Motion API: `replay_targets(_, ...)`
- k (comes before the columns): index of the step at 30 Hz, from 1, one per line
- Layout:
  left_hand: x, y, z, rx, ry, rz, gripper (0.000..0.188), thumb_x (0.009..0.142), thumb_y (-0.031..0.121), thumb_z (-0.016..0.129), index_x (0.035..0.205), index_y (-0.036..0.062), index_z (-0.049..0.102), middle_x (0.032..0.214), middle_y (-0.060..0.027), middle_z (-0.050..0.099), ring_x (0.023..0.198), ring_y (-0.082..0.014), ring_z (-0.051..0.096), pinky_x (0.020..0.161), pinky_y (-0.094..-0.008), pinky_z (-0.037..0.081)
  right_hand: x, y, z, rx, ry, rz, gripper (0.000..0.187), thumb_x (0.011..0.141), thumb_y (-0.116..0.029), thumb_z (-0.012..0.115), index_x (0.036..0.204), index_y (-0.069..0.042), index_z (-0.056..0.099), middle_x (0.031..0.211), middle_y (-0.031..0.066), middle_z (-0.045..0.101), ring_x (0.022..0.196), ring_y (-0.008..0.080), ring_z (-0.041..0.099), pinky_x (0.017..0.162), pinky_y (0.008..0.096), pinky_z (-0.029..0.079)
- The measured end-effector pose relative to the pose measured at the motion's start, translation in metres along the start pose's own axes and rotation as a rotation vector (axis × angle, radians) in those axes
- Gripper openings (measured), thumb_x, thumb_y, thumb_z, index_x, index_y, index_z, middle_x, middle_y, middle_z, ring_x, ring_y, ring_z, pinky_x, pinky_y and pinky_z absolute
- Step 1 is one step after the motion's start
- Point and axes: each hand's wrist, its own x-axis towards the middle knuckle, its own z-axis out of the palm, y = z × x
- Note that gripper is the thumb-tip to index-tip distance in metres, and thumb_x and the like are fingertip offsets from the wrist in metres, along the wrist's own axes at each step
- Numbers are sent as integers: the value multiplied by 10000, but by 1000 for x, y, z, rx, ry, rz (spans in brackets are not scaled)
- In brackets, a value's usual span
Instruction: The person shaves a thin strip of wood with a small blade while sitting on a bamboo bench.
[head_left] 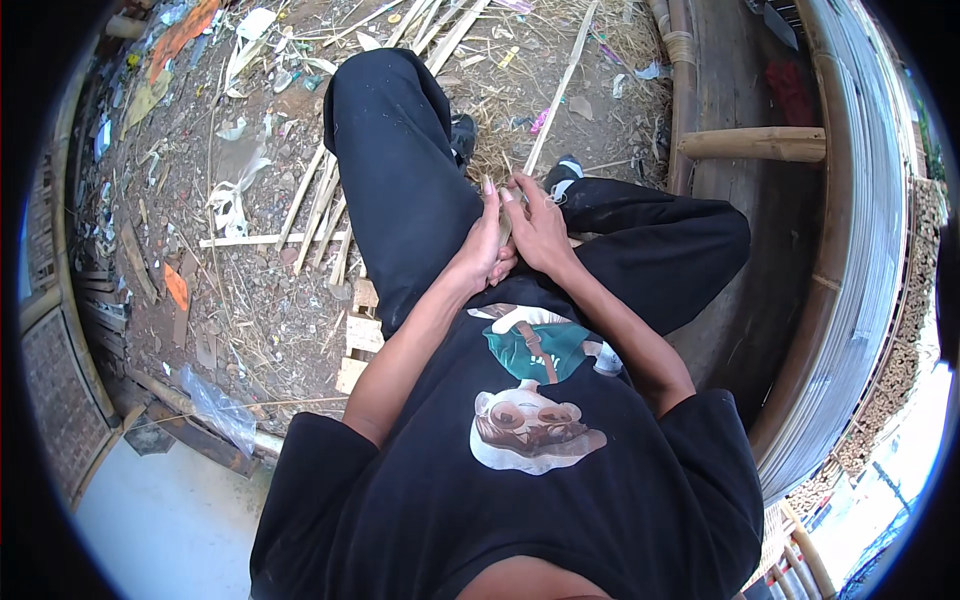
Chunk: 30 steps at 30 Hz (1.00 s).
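In my lap, between my bent knees, both hands come together around a long pale bamboo strip [562, 95]. The strip runs from between my palms out over the ground, away from me. My left hand [484, 243] is closed about its near end, with the thumb pointing forward along it. From the other side my right hand [540, 232] presses on the strip, fingers bent and thumb laid alongside. A thin light-coloured loop shows near the right fingers. My palms hide the strip's near end, and whether a small tool is held there I cannot make out.
Several split bamboo pieces [322, 205] lie left of my leg. Scraps, straw and plastic litter the dirt ground [270, 330]. On the right stands a bamboo frame with a crossbar [755, 145] and a bundle of pale thin strips [850, 320]. Wooden blocks [362, 335] sit beside my hip.
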Motion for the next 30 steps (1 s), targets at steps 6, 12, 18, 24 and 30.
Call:
replay_targets(6,0,1,0,42,6,-9,702,805,765,173,803,114,433,441,66,279,283,-56,277,274,-208,231,-3,-6,-2,-151,47,-47,396,877,-346,485,1168,-77,490,946,239,587,886,405,568,802,488,402)
replay_targets(12,-1,1,0,-10,-32,-26,702,798,769,163,825,123,435,442,68,275,287,-52,267,283,-204,219,10,-7,-6,-276,129,-117,463,857,-397,502,1207,-95,486,1039,266,517,1010,420,494,853,527,334)
replay_targets(18,0,2,-2,-31,-42,-5,697,799,768,163,847,124,427,447,59,282,289,-56,270,283,-203,227,12,-10,-6,-180,72,-86,485,871,-393,481,1266,-111,456,1040,262,505,1036,403,463,871,512,317)
replay_targets(24,4,-2,-2,7,-52,11,701,802,768,162,840,119,424,446,60,276,289,-57,274,282,-204,238,11,-2,1,-291,92,-128,501,883,-369,464,1291,-81,436,1042,255,491,1067,388,426,873,504,309)
replay_targets(30,5,-4,-2,121,-15,42,729,800,770,140,849,104,430,440,59,269,288,-57,292,268,-208,250,6,5,5,-257,97,-147,411,901,-293,449,1246,-70,470,1028,203,516,947,350,511,834,462,363)
